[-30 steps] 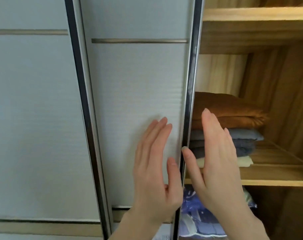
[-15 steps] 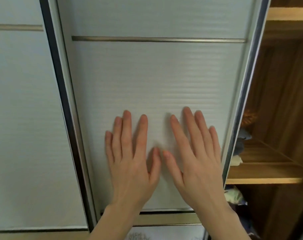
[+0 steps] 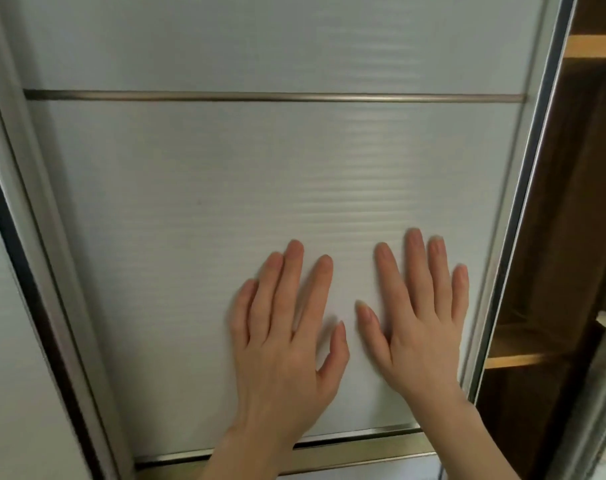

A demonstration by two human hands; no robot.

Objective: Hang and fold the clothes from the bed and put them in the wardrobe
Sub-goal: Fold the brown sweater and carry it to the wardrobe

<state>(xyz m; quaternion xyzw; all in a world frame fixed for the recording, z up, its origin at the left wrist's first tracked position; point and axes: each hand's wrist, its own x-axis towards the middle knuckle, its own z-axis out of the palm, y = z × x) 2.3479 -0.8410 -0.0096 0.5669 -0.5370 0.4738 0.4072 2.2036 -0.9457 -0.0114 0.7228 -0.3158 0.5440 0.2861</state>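
Pressing flat on upright wardrobe door (image 3: 260,174), left hand (image 3: 284,337), right hand (image 3: 419,323)

- Soft, even light falls on the pale ribbed sliding wardrobe door (image 3: 260,202), with no hard glare.
- Faint shadows sit under both flat hands.
- The open wooden wardrobe interior (image 3: 571,237) is dim and motion-smeared.
- Wide-angle distortion bends the dark door frame (image 3: 21,271).
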